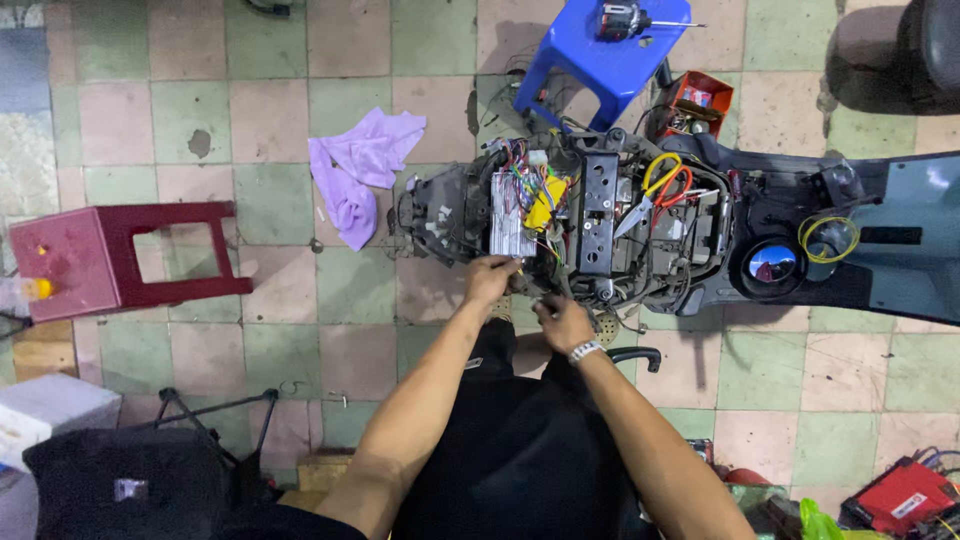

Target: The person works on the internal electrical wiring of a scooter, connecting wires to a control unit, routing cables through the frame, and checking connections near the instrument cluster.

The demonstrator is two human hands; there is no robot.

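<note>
Right now I have both hands down at the near edge of the opened scooter frame [600,220], left hand [490,278] and right hand [562,322] pinched narrowly around the thin wire bundle [528,288] beneath the silver controller box [512,215]. These wires look light, limp and easily torn at their joints, so I judge it best to grip the insulated lengths, not the connectors.

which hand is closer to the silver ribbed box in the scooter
Left. The left hand is right at the lower edge of the silver ribbed box; the right hand sits lower and further right, among the wires.
</note>
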